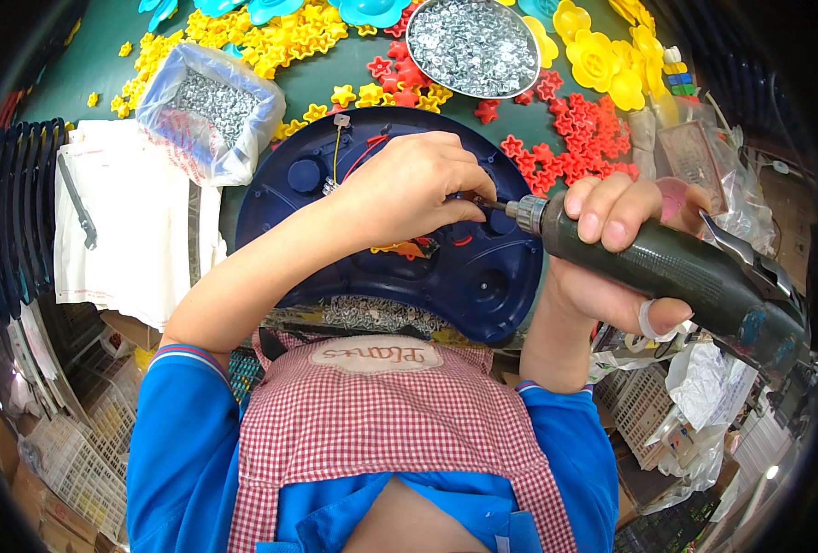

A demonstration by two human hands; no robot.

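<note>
A curved navy plastic shell (353, 276) lies in front of me with its hollow inside facing up. Over its right half, my left hand (432, 180) pinches thumb and fingers together close to the tip of the driver bit. Whatever sits between those fingertips is hidden. My right hand (612, 217) is wrapped round a dark green power screwdriver (694, 276), held nearly level with its chuck (527, 214) pointing left toward my left fingers. Inside the shell are a yellow wire (338, 152), a red wire (363, 155) and a small orange-red part (415, 247).
Behind the shell stand a round metal bowl (473, 95) and a bag-lined box (266, 101), both full of small metal pieces. Yellow star pieces (289, 41), red star pieces (579, 138) and yellow flower pieces (602, 64) surround them. White sheets (123, 221) lie left; stacked navy shells (12, 212) stand beyond.
</note>
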